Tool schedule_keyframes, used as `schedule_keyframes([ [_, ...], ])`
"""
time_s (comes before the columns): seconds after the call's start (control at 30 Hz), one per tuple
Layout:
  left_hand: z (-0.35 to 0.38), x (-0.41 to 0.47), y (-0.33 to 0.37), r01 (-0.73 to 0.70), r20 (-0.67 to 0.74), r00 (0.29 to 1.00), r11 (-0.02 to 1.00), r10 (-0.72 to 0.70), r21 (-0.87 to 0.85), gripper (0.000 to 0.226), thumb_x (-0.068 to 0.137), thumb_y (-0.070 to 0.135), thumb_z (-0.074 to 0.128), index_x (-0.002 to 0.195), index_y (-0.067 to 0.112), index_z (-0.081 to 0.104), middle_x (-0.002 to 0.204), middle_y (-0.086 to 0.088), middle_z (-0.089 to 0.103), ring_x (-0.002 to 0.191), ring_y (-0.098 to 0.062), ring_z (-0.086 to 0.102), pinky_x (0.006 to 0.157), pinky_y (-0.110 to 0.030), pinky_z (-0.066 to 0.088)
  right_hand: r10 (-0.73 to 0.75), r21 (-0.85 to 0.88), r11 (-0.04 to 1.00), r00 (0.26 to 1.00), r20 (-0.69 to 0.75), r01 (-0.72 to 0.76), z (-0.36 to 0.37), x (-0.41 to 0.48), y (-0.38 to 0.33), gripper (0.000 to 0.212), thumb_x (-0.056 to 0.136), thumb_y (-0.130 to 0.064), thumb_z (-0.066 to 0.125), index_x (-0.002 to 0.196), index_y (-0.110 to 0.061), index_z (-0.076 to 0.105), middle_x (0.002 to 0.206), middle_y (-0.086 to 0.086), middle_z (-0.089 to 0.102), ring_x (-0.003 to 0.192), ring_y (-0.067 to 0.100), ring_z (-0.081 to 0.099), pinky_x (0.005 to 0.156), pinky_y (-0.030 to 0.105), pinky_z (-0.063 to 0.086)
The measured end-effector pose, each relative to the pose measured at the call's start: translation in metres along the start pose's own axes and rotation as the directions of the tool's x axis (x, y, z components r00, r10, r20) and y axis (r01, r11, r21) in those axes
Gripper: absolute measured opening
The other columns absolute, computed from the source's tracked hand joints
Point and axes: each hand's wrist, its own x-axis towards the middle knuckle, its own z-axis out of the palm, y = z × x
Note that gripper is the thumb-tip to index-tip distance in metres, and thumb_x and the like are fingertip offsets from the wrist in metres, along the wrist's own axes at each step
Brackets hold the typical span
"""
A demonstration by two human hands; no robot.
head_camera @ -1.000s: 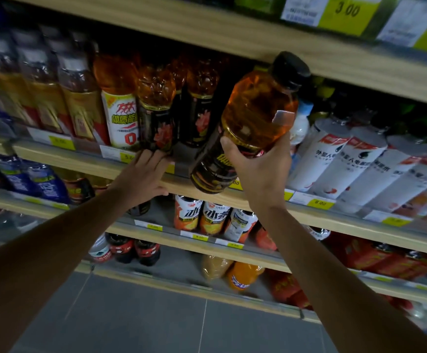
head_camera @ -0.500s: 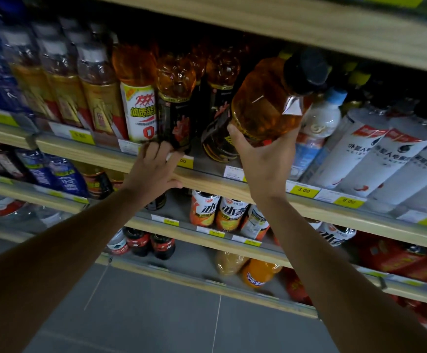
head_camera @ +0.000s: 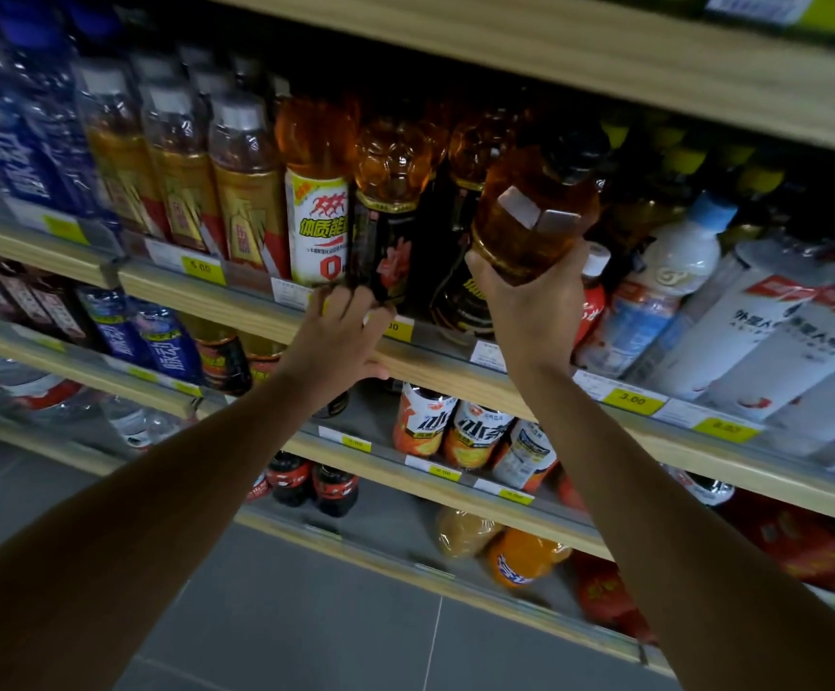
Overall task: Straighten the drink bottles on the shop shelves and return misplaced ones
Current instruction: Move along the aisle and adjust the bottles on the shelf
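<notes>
R hand (head_camera: pixel 530 311) grips amber bottle (head_camera: pixel 535 211) by its body, tilted, just above the shelf (head_camera: pixel 435 364) gap, not yet seated. L hand (head_camera: pixel 340 336) rests on shelf edge, fingers touching dark-label bottle (head_camera: pixel 388 231). Placement pending; white bottles (head_camera: pixel 774 336) right of R hand lean.

Right hand (head_camera: pixel 530 311) gripping an amber tea bottle (head_camera: pixel 535 211) with black cap, tilted, above the wooden shelf edge (head_camera: pixel 455 371). Left hand (head_camera: pixel 340 336) resting on that edge, fingertips touching a dark-labelled bottle (head_camera: pixel 385 231). White-labelled bottle (head_camera: pixel 316 226) just beside; white bottles (head_camera: pixel 774 341) leaning at right.
</notes>
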Motion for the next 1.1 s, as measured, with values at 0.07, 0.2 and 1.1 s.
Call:
schedule_keyframes([
  [0.07,0.0,0.0,0.0,0.0,0.009,1.0,1.0,0.0,0.009,0.08,0.046,0.062,0.082,0.103,0.008,0.066,0.094,-0.017,0.062,0.082,-0.033,0.062,0.073,-0.042,0.053,-0.003,-0.021,1.0,1.0,0.01,0.003,0.004,0.005,-0.002,0.077,0.068,-0.04,0.08,0.128,-0.012,0.041,0.105,-0.011,0.053,0.092,0.004,0.054,0.067,-0.002,0.04],
  [0.2,0.0,0.0,0.0,0.004,0.024,1.0,1.0,-0.005,0.025,0.08,0.048,0.063,0.08,0.105,0.009,0.066,0.096,-0.017,0.063,0.083,-0.032,0.062,0.073,-0.043,0.053,0.035,-0.045,0.998,0.998,0.054,-0.032,0.014,0.013,-0.006,0.078,0.066,-0.044,0.08,0.128,-0.013,0.043,0.108,-0.008,0.059,0.091,0.002,0.051,0.071,0.008,0.04],
  [1.1,-0.008,-0.005,0.023,0.177,0.043,0.983,0.984,-0.178,0.025,0.079,0.053,0.051,0.084,0.115,0.008,0.063,0.105,-0.016,0.063,0.089,-0.029,0.062,0.076,-0.036,0.053,-0.019,-0.107,0.993,0.964,0.264,0.049,0.024,0.01,-0.008,0.076,0.089,-0.035,0.061,0.145,-0.006,0.018,0.14,0.01,0.041,0.122,0.024,0.048,0.083,0.029,0.044],
])
